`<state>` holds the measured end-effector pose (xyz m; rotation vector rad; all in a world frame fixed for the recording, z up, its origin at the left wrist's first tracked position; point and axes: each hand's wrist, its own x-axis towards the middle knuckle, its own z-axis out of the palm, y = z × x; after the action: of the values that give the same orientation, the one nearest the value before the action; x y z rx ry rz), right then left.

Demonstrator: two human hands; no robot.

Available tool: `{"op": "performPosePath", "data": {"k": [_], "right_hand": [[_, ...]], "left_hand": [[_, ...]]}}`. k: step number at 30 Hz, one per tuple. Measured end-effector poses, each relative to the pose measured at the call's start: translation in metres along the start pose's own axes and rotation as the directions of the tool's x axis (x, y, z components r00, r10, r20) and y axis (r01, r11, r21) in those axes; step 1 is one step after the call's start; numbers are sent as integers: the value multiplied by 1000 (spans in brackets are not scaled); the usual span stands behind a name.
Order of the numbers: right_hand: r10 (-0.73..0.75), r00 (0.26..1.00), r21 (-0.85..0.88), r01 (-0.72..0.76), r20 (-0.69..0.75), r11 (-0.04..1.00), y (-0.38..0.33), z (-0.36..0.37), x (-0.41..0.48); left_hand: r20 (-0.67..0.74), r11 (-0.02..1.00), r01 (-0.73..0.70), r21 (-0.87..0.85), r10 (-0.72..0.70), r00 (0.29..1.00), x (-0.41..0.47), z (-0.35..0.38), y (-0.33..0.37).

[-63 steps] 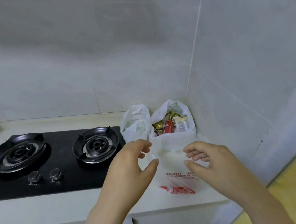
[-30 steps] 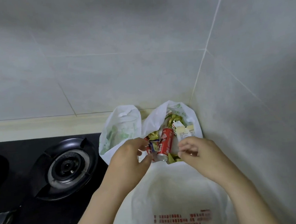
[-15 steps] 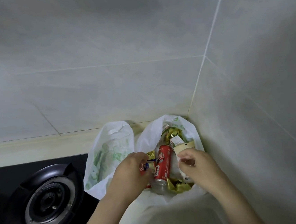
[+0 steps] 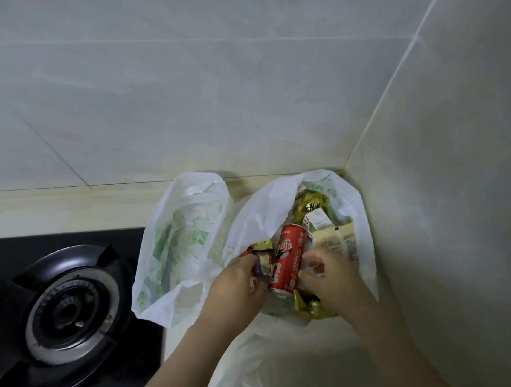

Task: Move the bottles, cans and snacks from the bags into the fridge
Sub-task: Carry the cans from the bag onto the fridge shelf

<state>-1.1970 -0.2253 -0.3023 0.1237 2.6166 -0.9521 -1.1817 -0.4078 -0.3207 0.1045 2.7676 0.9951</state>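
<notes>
Flanking the red can (image 4: 288,257) in the bag (image 4: 258,216), left hand (image 4: 235,292) apparently pinching a half-hidden packet (image 4: 256,269) (grip of right hand (image 4: 328,278) unclear).

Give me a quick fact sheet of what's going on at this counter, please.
Place: counter corner beside the gas burner
Open bag: holds a red can, gold snack packets, a small carton
Left hand: fingers curled round a small packet beside the can
Right hand: fingers at the can's other side, grip unclear
Other bags: green-printed bag on the left, third bag in front
</notes>
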Motion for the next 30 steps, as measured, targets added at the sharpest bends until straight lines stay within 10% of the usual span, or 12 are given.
{"op": "performPosePath", "data": {"k": [30], "right_hand": [[298, 954, 193, -293, 1, 936, 12, 62, 55]], "left_hand": [[11, 871, 480, -103, -482, 876, 52, 30, -39]]}}
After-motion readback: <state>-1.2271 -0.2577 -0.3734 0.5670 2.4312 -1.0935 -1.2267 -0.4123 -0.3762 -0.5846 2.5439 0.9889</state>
